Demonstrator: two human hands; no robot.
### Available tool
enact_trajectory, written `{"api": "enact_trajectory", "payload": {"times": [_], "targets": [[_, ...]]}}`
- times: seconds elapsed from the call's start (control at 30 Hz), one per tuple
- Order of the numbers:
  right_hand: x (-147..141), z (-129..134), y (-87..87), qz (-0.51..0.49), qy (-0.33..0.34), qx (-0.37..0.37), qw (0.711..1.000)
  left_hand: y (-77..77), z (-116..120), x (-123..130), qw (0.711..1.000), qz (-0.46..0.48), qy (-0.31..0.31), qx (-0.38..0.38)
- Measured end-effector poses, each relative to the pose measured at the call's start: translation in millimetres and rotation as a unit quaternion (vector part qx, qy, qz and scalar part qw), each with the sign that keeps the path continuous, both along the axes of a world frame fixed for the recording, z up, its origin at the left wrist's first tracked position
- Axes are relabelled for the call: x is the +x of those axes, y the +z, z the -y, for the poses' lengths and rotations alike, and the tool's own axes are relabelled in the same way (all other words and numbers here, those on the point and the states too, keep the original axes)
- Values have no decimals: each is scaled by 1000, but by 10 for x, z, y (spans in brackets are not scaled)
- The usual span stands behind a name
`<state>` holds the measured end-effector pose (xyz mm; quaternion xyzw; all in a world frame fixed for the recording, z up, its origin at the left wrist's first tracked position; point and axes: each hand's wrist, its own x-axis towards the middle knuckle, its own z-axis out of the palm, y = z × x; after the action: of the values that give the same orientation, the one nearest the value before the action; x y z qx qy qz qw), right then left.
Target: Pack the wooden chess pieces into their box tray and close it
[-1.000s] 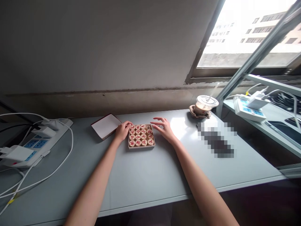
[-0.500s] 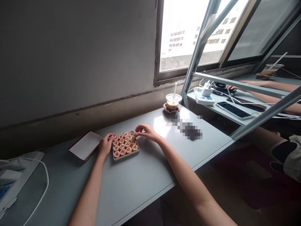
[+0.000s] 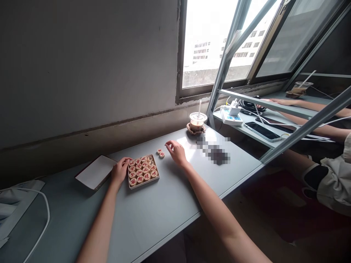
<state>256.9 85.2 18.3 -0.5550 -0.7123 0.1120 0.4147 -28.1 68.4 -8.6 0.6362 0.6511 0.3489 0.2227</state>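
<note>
A shallow open box [image 3: 130, 179] on the grey table holds rows of round wooden pieces, most with red characters and a few at the top right with black ones. My left hand [image 3: 120, 170] rests at the box's left edge, its fingers curled against the rim. Just right of the box, two loose pieces [image 3: 161, 155] with red characters lie touching on the table. My right hand [image 3: 176, 151] hovers beside them, fingers apart and nothing visible between them. Left of the box lies the white-lined lid [image 3: 96, 172].
A lidded cup [image 3: 197, 120] with a straw stands in a brown holder at the back, near a blurred dark patch. Beyond the metal frame [image 3: 294, 137] are a power strip [image 3: 231, 116], phones, cables and another person's arms. A white cable [image 3: 47, 208] curves at the left.
My right hand has moved right, away from the box, and let go of what it held. Two loose pieces now show on the table. The view has shifted slightly.
</note>
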Motion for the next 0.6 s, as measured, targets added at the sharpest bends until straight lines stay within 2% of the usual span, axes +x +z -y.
{"api": "enact_trajectory", "payload": {"times": [0.1, 0.2, 0.3, 0.37, 0.47, 0.6], "targets": [[373, -40, 105, -120, 12, 11, 993, 13, 16, 3, 1000, 4, -3, 0], [1062, -83, 172, -188, 38, -8, 981, 7, 11, -6, 1000, -11, -4, 6], [1784, -89, 195, -248, -20, -47, 968, -24, -20, -28, 1000, -10, -13, 8], [2118, -81, 211, -277, -49, -65, 957, -45, -39, -41, 1000, -3, -13, 14], [2310, -92, 229, -285, -40, -95, 953, -55, -45, -45, 1000, 0, -11, 19], [2208, -172, 169, -278, -32, -106, 954, -37, -26, -33, 1000, -1, -7, 22]]}}
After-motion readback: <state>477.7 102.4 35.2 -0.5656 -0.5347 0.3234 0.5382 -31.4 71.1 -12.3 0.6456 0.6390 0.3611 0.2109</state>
